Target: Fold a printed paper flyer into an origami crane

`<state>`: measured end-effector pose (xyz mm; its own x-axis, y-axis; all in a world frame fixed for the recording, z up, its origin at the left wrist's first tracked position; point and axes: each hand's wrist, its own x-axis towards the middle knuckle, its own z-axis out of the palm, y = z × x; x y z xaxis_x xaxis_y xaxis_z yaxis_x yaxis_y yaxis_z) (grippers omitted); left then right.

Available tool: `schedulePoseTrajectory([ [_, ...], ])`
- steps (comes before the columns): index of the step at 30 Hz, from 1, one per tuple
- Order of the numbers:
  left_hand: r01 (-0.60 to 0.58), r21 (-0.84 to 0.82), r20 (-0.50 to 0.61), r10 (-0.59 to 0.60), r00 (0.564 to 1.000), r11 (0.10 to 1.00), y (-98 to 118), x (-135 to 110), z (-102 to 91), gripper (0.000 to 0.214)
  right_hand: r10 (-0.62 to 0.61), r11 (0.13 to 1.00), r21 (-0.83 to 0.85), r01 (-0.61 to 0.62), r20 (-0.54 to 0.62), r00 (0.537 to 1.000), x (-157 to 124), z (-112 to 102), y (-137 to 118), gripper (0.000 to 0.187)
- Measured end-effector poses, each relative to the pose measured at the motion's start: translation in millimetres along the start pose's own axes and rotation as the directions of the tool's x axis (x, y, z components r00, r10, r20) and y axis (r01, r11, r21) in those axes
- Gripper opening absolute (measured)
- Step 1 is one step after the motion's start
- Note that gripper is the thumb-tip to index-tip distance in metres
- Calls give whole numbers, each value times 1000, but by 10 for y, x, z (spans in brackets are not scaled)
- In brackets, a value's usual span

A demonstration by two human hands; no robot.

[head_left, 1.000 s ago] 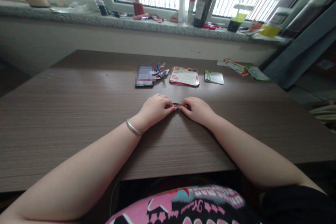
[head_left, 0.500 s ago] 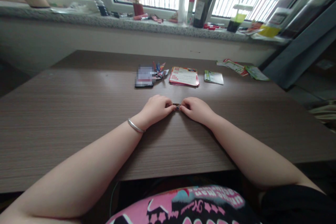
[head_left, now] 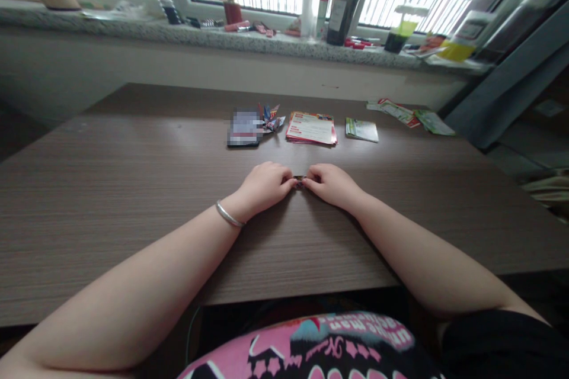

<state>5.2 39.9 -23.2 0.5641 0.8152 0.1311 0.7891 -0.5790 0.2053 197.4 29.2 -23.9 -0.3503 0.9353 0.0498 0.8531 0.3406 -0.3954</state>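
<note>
My left hand (head_left: 263,185) and my right hand (head_left: 334,185) rest together on the brown wooden table (head_left: 133,189), fingers curled. Between their fingertips they pinch a small folded piece of coloured paper (head_left: 299,180), most of it hidden by the fingers. A silver bangle (head_left: 227,216) sits on my left wrist. Further back on the table lie a phone (head_left: 244,128), a folded paper figure (head_left: 272,119) beside it, and a stack of red and white leaflets (head_left: 312,128).
A green card (head_left: 361,129) and more leaflets (head_left: 411,114) lie at the back right of the table. The stone windowsill (head_left: 200,37) behind carries bottles (head_left: 343,6), cups (head_left: 400,29) and small clutter. A grey slanted panel (head_left: 511,83) stands at the right.
Both hands stay pinched on the small paper; the fingers shift only slightly. The view has barely moved.
</note>
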Motion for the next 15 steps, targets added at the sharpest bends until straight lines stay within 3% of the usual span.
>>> schedulePoseTrajectory([
  [15,4,55,-17,-3,1000,998,35,6,14,32,4,994,-112,-1,21,1000,3,-22,-39,25],
])
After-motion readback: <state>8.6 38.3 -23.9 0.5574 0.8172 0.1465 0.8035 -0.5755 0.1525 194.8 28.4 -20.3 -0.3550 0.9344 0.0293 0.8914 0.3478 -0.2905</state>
